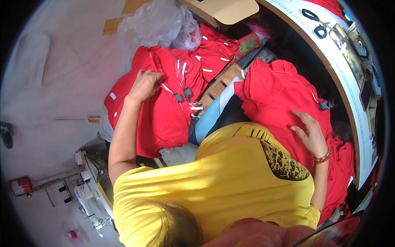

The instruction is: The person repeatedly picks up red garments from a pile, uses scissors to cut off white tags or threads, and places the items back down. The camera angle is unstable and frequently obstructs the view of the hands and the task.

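Observation:
My left hand (146, 84) is on a heap of red garments (164, 119) to the left, its fingers bent and closed on the red cloth. White labels and small dark tags on strings hang from these garments. To the right, more red garments (275, 99) lie over my lap and spill down beside me. My right hand (310, 133) rests against that cloth with its fingers apart, holding nothing. A beaded bracelet (322, 156) circles the right wrist. Another dark tag (323, 106) lies near the right edge of the lap cloth.
A curved-looking white table (349, 94) runs along the right, with black-handled scissors (320, 24) on it. Clear plastic bags (160, 24) and a cardboard box (226, 10) lie beyond the heap. A wooden slatted piece (220, 86) stands between the piles. A sewing machine (88, 201) is at lower left.

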`<state>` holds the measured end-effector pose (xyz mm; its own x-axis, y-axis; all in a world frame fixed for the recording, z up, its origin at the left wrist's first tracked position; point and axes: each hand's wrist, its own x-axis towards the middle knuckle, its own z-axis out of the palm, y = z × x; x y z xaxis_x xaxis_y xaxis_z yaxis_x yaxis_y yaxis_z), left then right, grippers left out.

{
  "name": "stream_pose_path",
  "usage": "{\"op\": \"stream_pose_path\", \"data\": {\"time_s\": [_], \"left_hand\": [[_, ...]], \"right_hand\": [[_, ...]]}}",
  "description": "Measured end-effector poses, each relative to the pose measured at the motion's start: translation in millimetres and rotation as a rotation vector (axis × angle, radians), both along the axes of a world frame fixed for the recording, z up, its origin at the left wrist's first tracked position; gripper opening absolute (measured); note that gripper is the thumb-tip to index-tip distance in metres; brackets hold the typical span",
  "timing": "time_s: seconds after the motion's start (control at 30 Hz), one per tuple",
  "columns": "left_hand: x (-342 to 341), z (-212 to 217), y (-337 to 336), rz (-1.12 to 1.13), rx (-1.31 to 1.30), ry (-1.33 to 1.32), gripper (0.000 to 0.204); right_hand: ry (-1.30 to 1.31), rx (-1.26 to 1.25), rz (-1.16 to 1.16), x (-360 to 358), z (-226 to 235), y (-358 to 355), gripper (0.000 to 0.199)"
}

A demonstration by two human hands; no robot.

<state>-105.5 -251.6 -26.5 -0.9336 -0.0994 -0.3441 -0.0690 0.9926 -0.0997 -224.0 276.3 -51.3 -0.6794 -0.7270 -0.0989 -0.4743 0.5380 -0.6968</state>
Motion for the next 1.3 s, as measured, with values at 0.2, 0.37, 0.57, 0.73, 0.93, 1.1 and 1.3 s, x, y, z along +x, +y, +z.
{"op": "stream_pose_path", "data": {"time_s": [0.2, 0.37, 0.57, 0.73, 0.93, 1.1, 1.3], "left_hand": [[21.6, 12.7, 8.3, -0.161, 0.084, 0.27, 0.008], [-5.6, 95.2, 61.8, 0.271, 0.717, 0.332, 0.026], [-90.6, 194.7, 205.0, -0.809, 0.604, 0.428, 0.025], [-133.6, 207.5, 229.5, -0.68, 0.642, 0.165, 0.028], [-164.1, 78.4, 251.9, -0.912, 0.314, 0.467, 0.036], [-125.0, -12.3, 301.2, -0.68, 0.61, 0.354, 0.035], [-140.1, -7.9, 307.2, -0.652, 0.736, 0.447, 0.037]], "right_hand": [[0.033, -0.102, 0.084, -12.6, 12.0, -34.4, 0.035], [0.001, -0.208, 0.258, -26.5, 17.3, -76.4, 0.034], [0.095, -0.891, 0.245, -20.8, 105.1, -137.7, 0.049], [0.157, -0.967, -0.148, -34.7, 127.2, -71.5, 0.023], [0.063, -0.245, -0.516, -12.0, 14.8, 57.0, 0.014], [0.069, -0.236, -0.445, 39.5, -61.5, 62.9, 0.027], [0.149, -0.313, -0.575, 28.2, -58.3, 37.1, 0.03]]}}
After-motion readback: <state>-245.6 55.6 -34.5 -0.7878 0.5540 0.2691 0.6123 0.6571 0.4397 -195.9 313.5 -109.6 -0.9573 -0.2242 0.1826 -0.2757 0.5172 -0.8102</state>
